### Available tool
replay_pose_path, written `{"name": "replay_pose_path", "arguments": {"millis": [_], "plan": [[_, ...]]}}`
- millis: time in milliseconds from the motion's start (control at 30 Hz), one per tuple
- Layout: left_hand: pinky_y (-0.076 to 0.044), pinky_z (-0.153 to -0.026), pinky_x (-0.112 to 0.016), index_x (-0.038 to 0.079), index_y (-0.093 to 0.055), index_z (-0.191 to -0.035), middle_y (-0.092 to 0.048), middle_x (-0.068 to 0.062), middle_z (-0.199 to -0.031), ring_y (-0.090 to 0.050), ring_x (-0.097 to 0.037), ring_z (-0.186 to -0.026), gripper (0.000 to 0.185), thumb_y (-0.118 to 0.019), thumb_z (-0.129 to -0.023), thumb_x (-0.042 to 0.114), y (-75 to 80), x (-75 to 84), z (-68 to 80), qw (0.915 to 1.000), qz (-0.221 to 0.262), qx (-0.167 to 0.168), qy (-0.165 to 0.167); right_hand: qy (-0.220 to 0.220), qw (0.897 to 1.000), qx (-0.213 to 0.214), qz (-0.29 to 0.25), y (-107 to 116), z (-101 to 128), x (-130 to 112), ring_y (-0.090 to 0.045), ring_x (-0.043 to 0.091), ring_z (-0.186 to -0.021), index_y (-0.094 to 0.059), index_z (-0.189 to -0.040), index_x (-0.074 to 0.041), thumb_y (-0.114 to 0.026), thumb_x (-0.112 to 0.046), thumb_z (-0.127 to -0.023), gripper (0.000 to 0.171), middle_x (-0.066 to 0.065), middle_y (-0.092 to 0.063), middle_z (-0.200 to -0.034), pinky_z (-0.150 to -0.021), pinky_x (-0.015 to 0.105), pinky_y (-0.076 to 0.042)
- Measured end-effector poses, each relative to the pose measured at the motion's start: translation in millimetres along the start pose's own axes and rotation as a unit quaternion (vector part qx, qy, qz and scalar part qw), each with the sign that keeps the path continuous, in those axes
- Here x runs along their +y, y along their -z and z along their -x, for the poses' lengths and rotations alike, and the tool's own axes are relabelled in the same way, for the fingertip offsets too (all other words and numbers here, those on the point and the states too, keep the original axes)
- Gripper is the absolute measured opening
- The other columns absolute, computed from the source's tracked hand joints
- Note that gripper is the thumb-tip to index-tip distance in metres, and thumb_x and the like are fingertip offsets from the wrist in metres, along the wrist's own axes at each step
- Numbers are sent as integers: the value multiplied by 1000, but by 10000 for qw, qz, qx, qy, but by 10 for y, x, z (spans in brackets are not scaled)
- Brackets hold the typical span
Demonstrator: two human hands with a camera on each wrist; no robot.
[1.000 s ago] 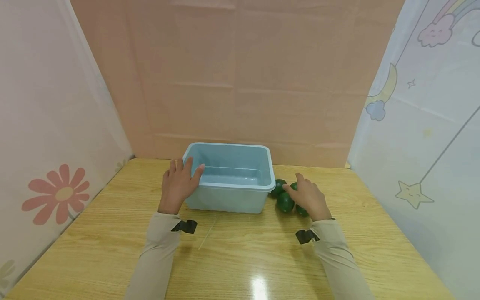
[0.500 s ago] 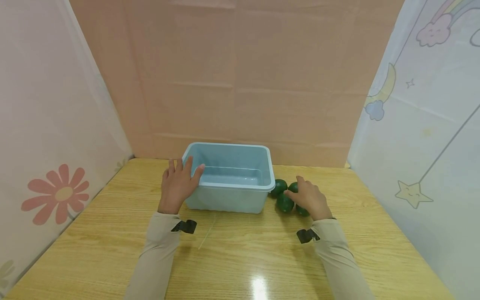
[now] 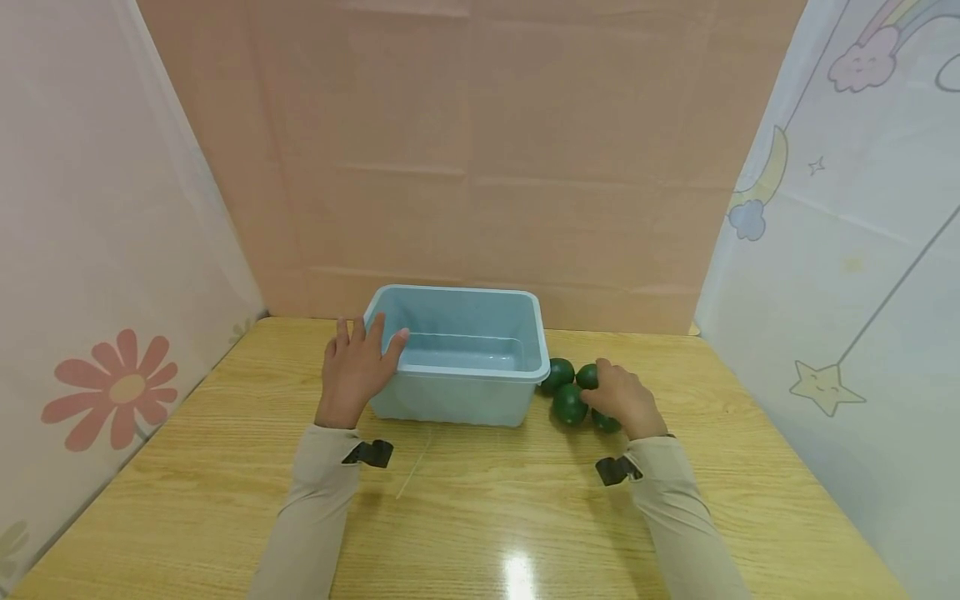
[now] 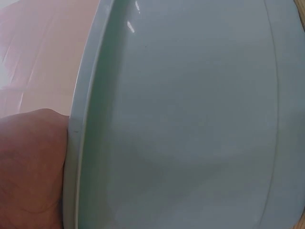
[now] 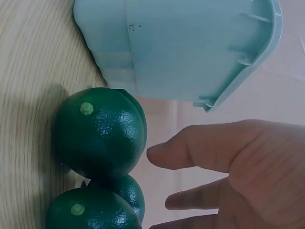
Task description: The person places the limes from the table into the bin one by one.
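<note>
1. Presently we are resting our left hand [image 3: 355, 371], fingers straight, against the blue bin [image 3: 459, 390] on its left wall.
2. We are laying our right hand [image 3: 624, 398], fingers loosely extended and gripping nothing, over the green limes [image 3: 568, 403], which are sitting on the surface [image 3: 480, 500] just right of the bin.

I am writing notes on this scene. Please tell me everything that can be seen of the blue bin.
The bin is a light blue, rectangular tub that looks like plastic, with a rolled rim and rounded corners. It stands upright and open on the wooden table, near the back wall, and appears empty. The left hand rests against its left side, thumb at the rim. Green fruits lie just beside its right end; contact cannot be told. The right wrist view shows ribs under the rim.
</note>
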State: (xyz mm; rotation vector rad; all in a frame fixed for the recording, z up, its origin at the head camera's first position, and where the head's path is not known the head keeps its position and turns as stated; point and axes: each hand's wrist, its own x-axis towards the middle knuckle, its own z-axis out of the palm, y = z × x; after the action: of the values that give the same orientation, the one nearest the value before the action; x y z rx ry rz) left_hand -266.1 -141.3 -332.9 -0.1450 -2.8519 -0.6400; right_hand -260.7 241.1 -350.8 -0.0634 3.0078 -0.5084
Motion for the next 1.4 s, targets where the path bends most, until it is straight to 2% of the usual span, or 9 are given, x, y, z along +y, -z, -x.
{"name": "replay_pose_path", "arguments": {"millis": [333, 600, 767, 833, 1100, 1400], "plan": [[-11, -116, -65, 5, -27, -158, -19, -31, -160, 0, -53, -148, 71, -30, -107, 54, -13, 2, -14, 10000, 21, 9, 13, -134, 9999, -92, 59, 6, -15, 68, -49, 59, -119, -39, -139, 18, -63, -24, -93, 67, 40, -50, -132, -90, 66, -47], [-11, -116, -65, 5, -26, -158, -18, -32, -160, 0, -53, -148, 71, -30, -107, 53, -16, -6, -18, 10000, 37, -13, -32, -129, 9997, -195, 18, 4, -14, 95, -59, 53, -107, -53, -126, 17, -65, -21, -91, 54, 36, -58, -123, -84, 64, -51], [-11, -116, -65, 4, -27, -158, -18, -31, -160, 0, -53, -148, 70, -30, -107, 53, -12, -8, -15, 10000, 61, -13, -50, -170, 9996, -222, -64, -4, -16, 107, -62, 47, -101, -55, -123, 16, -66, -20, -89, 51, 34, -61, -119, -82, 62, -52], [-11, -116, -65, 4, -27, -158, -18, -31, -160, -1, -54, -148, 70, -30, -107, 53, -11, -10, -15, 9999, 75, -8, -66, -182, 9995, -234, -85, -6, -15, 109, -63, 46, -100, -54, -123, 16, -66, -20, -88, 51, 34, -61, -118, -82, 61, -52], [-10, -116, -65, 5, -26, -158, -18, -31, -160, 1, -53, -148, 71, -30, -107, 53, -24, -24, -22, 9999, 86, -22, -71, -551, 9978, -323, -147, 2, 3, 111, -63, 47, -104, -32, -138, 21, -67, -27, -88, 78, 38, -57, -122, -84, 62, -51], [-10, -116, -66, 4, -28, -158, -18, -32, -160, -1, -53, -148, 70, -30, -107, 53, -21, -25, -20, 9999, 95, -26, -43, -572, 9975, -365, -187, -7, -15, 144, -63, 44, -101, -44, -130, 20, -69, -31, -87, 72, 34, -59, -119, -83, 60, -51]]}}
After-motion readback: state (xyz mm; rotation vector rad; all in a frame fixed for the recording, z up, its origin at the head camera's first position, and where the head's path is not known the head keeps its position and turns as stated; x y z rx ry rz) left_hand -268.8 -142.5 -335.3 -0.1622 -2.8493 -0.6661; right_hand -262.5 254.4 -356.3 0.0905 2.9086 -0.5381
